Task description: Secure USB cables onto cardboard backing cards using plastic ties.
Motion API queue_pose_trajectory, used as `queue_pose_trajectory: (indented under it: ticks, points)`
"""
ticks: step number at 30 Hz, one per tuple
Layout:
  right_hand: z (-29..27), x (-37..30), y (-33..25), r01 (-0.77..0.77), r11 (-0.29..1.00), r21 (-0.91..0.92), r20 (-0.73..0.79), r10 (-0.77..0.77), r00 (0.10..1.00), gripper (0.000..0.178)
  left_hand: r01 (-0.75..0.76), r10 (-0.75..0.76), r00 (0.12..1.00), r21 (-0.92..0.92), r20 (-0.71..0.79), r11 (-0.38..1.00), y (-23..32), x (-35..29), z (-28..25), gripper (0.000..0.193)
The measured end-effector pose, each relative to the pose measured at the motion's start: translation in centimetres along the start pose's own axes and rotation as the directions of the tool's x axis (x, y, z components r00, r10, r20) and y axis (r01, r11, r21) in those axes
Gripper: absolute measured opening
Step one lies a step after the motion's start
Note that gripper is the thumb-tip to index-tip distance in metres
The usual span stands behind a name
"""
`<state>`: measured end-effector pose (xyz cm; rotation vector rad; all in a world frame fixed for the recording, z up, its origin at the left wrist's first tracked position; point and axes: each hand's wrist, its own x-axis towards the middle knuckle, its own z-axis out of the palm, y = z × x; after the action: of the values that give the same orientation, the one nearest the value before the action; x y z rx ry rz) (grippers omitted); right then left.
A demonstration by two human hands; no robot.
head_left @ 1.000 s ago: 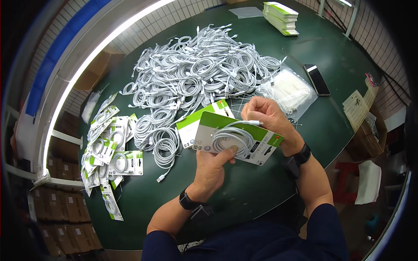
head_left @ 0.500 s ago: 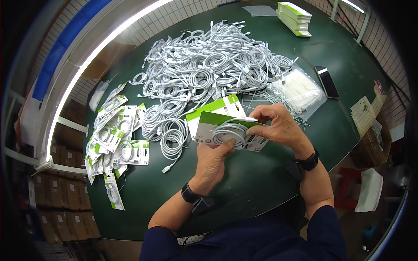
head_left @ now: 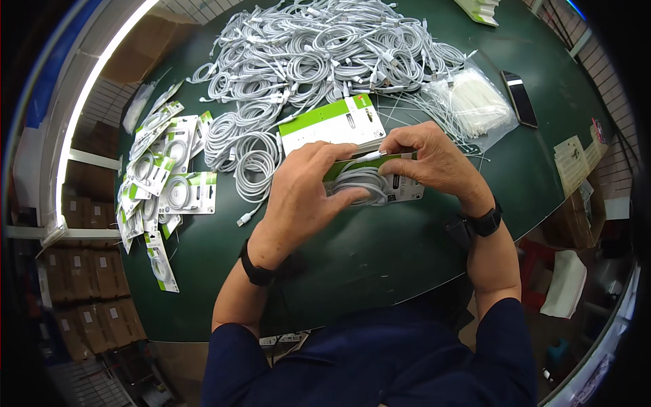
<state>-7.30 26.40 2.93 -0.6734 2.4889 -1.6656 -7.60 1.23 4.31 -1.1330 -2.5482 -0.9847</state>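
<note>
A coiled white charging cable (head_left: 363, 186) lies against a green and white backing card (head_left: 409, 191) between my hands. My left hand (head_left: 298, 186) is closed on them, its thumb on the coil and its fingers over the card's upper edge. With thumb and index finger, my right hand (head_left: 434, 163) pinches the cable's connector end at the card's top; the fingertips partly hide the connector. Just beyond the hands lies a stack of flat green and white cards (head_left: 332, 127).
A large heap of coiled white cables (head_left: 319, 61) covers the far middle of the green table (head_left: 325, 271). Carded cables (head_left: 180, 192) pile up at left. A bag of white zip ties (head_left: 475, 102) and a phone (head_left: 519, 98) lie at right; more folded cards (head_left: 480, 10) stand at far right.
My left hand has shifted up and left, from gripping the coil at the card's lower edge to spreading over its upper left side. My right hand still pinches the connector end. The view has tilted.
</note>
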Motion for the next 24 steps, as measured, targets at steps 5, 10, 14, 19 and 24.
queue_pose_trajectory:
  ticks: [5,10,14,19,24]
  points:
    - [0.2,-0.1,0.1,-0.012,1.0,-0.023,0.008,0.012,1.0,0.018,0.059,-0.054,0.997,-0.111,0.046,0.992,-1.0,0.1,1.4,0.045]
    - [0.6,-0.1,0.0,0.114,0.976,-0.185,-0.084,-0.131,0.988,0.022,-0.009,0.006,0.999,-0.057,-0.047,0.998,-1.5,-0.2,2.7,0.035]
    - [0.7,0.1,-1.1,0.29,0.849,-0.441,-0.062,-0.351,0.934,0.032,-0.044,0.046,0.996,0.029,-0.072,0.999,-1.2,-0.3,3.1,0.031]
    - [3.0,0.3,-1.1,0.306,0.706,-0.639,-0.034,-0.424,0.905,0.046,-0.091,0.092,0.986,0.016,-0.14,0.996,-1.7,-0.3,3.7,0.034]
    - [3.1,0.5,0.0,0.36,0.66,-0.659,-0.031,-0.502,0.864,0.05,-0.097,0.1,0.983,0.031,-0.151,0.995,-1.8,-0.6,3.8,0.035]
